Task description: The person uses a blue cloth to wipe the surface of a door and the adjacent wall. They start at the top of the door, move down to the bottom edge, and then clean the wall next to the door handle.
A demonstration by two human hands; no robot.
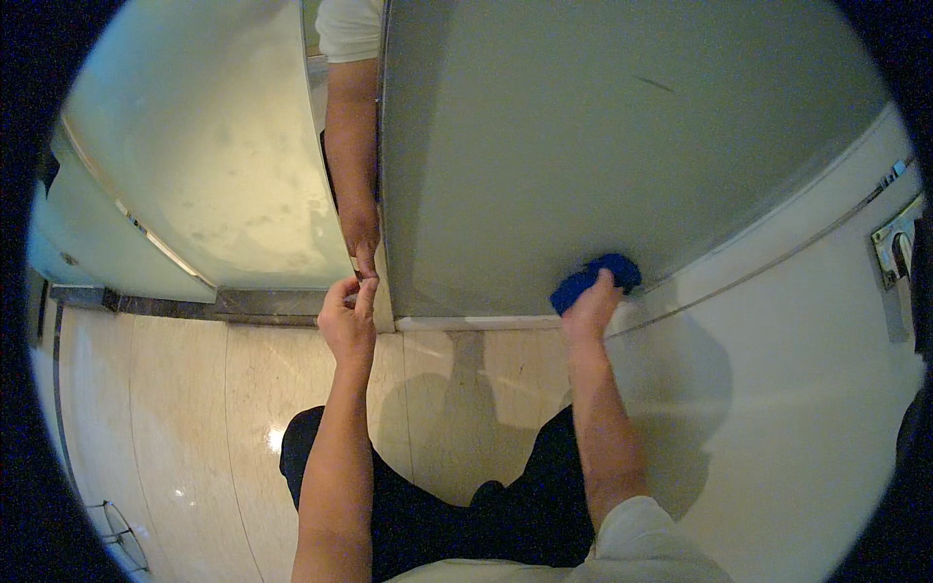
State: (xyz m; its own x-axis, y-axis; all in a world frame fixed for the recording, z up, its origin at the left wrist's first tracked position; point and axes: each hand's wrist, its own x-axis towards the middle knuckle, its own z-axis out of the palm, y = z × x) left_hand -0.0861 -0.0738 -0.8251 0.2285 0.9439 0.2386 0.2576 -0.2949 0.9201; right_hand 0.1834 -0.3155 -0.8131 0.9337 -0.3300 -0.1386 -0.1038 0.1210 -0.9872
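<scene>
My right hand (592,310) holds a dark blue cloth or sponge (596,280), slightly blurred. The blue thing lies against the lower right part of a smooth grey-green panel (525,167), near its bottom edge. My left hand (348,321) is raised, fingertips drawn together, at the lower end of a narrow mirrored strip (352,146) beside that panel. A reflected forearm and hand show in the strip, its fingertip meeting mine. Whether my left fingers pinch an edge there or only touch it, I cannot tell.
Frosted glass panels (211,160) stand at the left above a dark stone sill (270,306). Pale stone-look tiles (182,379) spread below. A pale wall or door surface (787,364) with a metal handle plate (893,244) is at the right. A wire rack (124,535) sits lower left.
</scene>
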